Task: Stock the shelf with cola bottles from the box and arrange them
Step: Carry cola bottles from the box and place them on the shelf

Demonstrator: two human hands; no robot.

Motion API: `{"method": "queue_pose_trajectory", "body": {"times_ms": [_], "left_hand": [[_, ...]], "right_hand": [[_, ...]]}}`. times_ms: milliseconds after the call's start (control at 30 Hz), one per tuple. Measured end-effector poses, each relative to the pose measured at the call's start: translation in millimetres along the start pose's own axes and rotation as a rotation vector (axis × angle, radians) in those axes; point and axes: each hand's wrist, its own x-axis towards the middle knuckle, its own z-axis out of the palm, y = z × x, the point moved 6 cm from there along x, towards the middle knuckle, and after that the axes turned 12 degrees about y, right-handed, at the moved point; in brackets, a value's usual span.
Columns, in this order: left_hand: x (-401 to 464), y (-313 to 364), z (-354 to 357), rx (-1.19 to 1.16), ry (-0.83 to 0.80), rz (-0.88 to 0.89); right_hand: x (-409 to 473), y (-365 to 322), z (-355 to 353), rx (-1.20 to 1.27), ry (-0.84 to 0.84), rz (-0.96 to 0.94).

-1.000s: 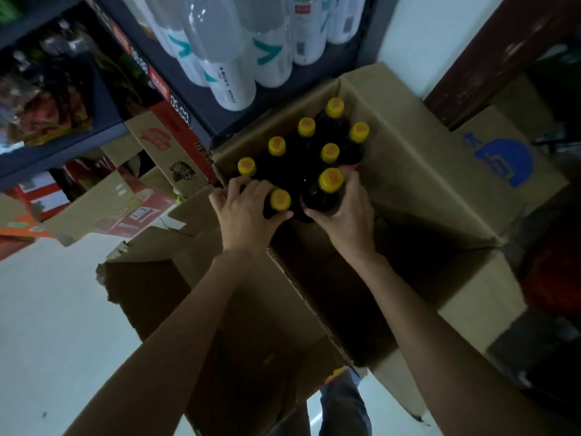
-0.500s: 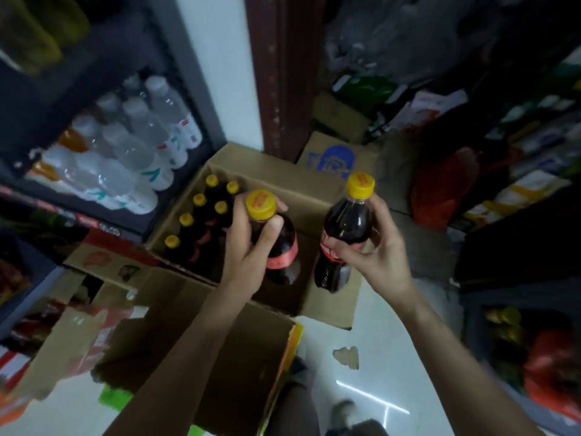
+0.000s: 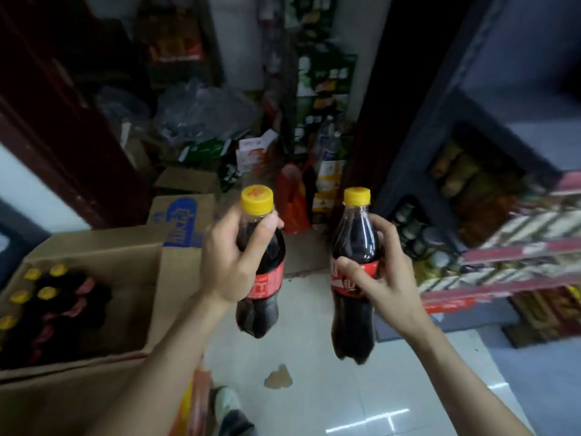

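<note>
My left hand [image 3: 231, 262] grips a cola bottle [image 3: 262, 297] with a yellow cap and red label, held upright over the floor. My right hand [image 3: 382, 275] grips a second cola bottle [image 3: 353, 325] of the same kind beside it. The open cardboard box [image 3: 176, 291] stands at the lower left, with several more yellow-capped cola bottles [image 3: 47, 294] inside against its far left side. A dark shelf unit [image 3: 490, 253] with red price strips stands at the right, its levels holding packaged goods.
A dark red door frame [image 3: 72, 146] rises at the left. Behind the box sit another carton with a blue print [image 3: 182, 221], a red bag [image 3: 292, 202] and piled goods. White tile floor [image 3: 314, 357] lies below the bottles. My shoe [image 3: 228, 401] shows at the bottom.
Both hands have lifted a bottle each out of the box and carried them rightward. My view has swung from the box toward the shelf on the right.
</note>
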Motion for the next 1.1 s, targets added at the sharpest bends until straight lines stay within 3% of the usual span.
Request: {"method": "queue_pose_trajectory", "body": {"times_ms": [267,567,667,900,1100], "left_hand": [[-11,144,162,-0.047,0.079,0.408],[29,241,339,-0.331,0.164,0.777],[49,244,406,-0.343,0.153,0.751],[107,233,545,-0.239,0.091,0.435],[141,205,613,-0.044,0.06,0.245]], "right_hand": [[19,-31,-223,0.04,0.265,-0.144],[115,-47,-377,-0.056,0.512,-0.407],[146,-36,-422,-0.13,0.593,-0.451],[227,4,-499,-0.357,0.688,-0.424],[268,28,-531,-0.43,0.674,-0.423]]}}
